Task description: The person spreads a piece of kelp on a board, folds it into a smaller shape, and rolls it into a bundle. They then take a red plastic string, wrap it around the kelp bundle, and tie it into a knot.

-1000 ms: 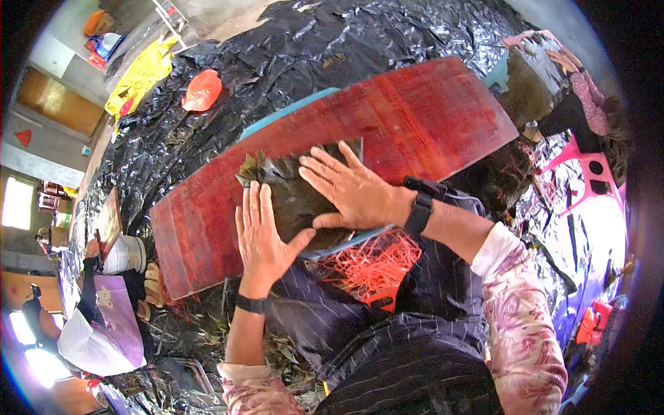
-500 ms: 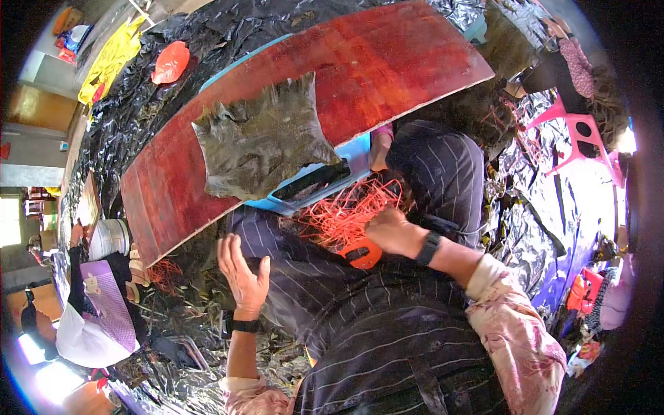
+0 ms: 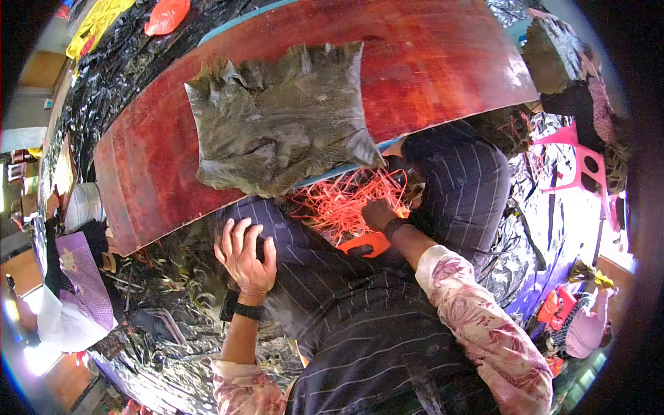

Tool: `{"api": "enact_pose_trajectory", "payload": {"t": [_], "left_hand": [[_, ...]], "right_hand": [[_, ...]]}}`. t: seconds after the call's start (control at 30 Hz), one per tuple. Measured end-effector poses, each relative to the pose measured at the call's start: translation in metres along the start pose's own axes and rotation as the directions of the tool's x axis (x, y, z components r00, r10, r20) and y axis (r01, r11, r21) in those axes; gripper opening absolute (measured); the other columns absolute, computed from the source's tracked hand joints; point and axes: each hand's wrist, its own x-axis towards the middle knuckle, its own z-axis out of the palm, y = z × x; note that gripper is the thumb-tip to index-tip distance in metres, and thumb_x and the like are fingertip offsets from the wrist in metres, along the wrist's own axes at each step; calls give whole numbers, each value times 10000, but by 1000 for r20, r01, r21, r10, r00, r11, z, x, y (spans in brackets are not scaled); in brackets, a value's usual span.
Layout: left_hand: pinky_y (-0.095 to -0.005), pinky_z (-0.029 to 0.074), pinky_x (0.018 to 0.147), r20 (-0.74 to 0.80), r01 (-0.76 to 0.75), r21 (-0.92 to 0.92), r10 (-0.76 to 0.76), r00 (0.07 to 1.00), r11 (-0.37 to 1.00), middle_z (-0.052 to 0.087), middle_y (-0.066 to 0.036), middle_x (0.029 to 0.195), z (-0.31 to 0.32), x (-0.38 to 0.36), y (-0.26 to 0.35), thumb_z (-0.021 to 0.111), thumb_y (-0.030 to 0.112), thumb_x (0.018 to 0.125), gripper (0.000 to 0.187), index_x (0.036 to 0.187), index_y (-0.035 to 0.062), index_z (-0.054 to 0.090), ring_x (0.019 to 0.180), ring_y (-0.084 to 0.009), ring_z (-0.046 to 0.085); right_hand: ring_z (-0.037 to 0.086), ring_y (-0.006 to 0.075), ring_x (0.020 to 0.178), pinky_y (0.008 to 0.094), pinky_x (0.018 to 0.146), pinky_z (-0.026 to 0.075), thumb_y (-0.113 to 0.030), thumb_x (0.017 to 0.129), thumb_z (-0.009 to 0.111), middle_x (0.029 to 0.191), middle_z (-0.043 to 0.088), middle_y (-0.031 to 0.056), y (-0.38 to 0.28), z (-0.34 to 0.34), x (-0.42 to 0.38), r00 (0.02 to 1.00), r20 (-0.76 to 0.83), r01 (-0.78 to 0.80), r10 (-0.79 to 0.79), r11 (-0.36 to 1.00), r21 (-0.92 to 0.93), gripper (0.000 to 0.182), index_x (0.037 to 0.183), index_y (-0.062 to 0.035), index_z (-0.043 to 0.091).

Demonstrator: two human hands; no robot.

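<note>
My left hand is raised over my left thigh, fingers spread, holding nothing. My right hand reaches into a tangle of thin orange strips lying between my legs; its fingers are curled among the strips, and what they grip is hidden. Below the strips shows the orange rim of a container. A wrinkled, dark grey-brown sheet lies on a red board in front of me, its lower edge hanging past the board's near side. Part of a blue frame shows under the board.
A pink plastic stool stands at the right. Black plastic sheeting covers the ground, with an orange-red bag and yellow cloth at the upper left. Another person is at the lower right.
The board and sheet appear larger and shifted as the view moved. My right hand has moved deeper into the orange strips. My left hand stays raised with its fingers apart.
</note>
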Motion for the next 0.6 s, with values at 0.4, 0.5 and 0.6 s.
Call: {"api": "enact_pose_trajectory", "payload": {"t": [0.4,0.5,0.6], "left_hand": [[-509,250,1084,66,22,2,-22,998,1000,603,-59,1223,0,5,-2,598,304,844,257,1005,116,667,1276,-328,446],[-513,249,1085,69,23,-9,-22,997,1000,603,-61,1221,-1,6,-2,597,312,846,263,1005,115,666,1278,-327,445],[-512,249,1083,57,23,-30,-22,998,999,603,-62,1219,-1,5,-4,586,327,873,275,1011,103,666,1282,-329,440]], "right_hand": [[645,276,785,442,710,447,-177,809,616,774,643,94,-32,-7,-8,982,-117,140,-151,985,-97,135,886,-90,684],[633,275,734,410,705,451,-170,818,583,725,626,113,-59,-68,-28,985,10,171,-171,984,45,103,796,-92,646],[667,284,749,401,725,480,-205,831,568,759,663,148,-80,-100,-49,977,-99,186,-190,981,-47,157,751,-97,650]]}}
